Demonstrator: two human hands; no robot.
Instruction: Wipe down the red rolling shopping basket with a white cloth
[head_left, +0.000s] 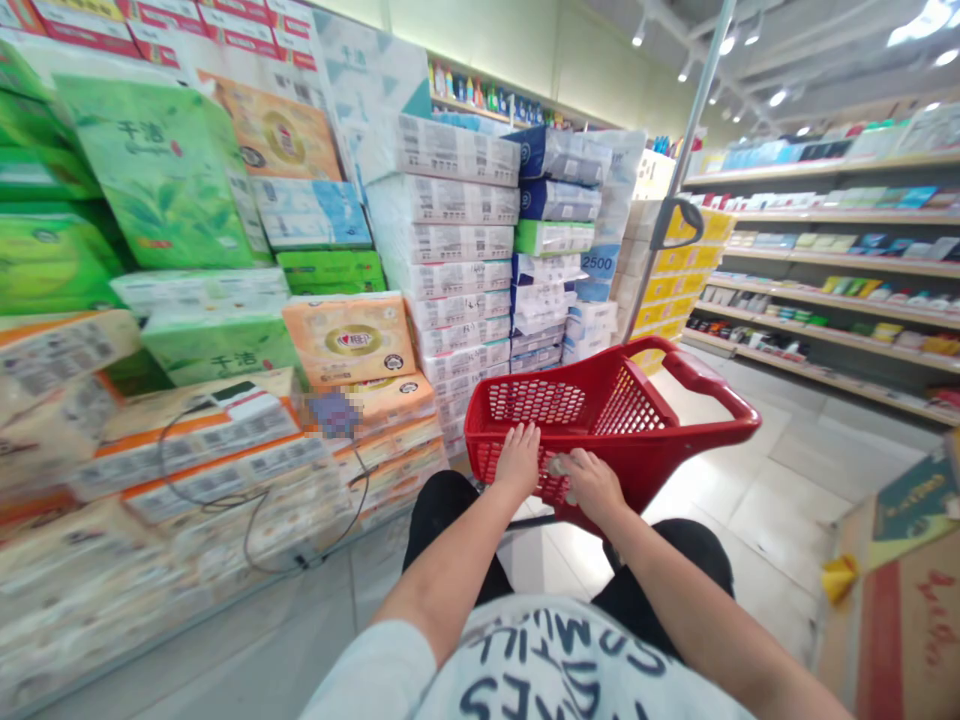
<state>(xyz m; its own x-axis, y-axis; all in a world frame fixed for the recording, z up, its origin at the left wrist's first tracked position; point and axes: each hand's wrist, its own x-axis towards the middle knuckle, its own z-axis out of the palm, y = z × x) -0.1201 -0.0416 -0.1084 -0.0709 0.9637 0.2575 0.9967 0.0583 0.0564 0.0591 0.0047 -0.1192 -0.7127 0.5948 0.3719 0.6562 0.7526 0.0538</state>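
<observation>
A red plastic shopping cart (525, 400) with perforated walls and a long looped handle stands right before my knees. My left hand (519, 462) lies on its near side, fingers stretched out flat toward the rim. Just right of it, my right hand (596, 485) is closed round a small crumpled greyish-beige cloth (557, 465), pressed against the same side wall. Parts of the cloth are hidden under my fingers. The inside of the cart shows only in part.
On the left rise stacked tissue packs (352, 340), with a cable (255, 500) hanging across them. A metal pole (701, 100) with a black handle stands behind the cart. Stocked shelves (825, 250) line the right; a cardboard box (911, 590) is at lower right.
</observation>
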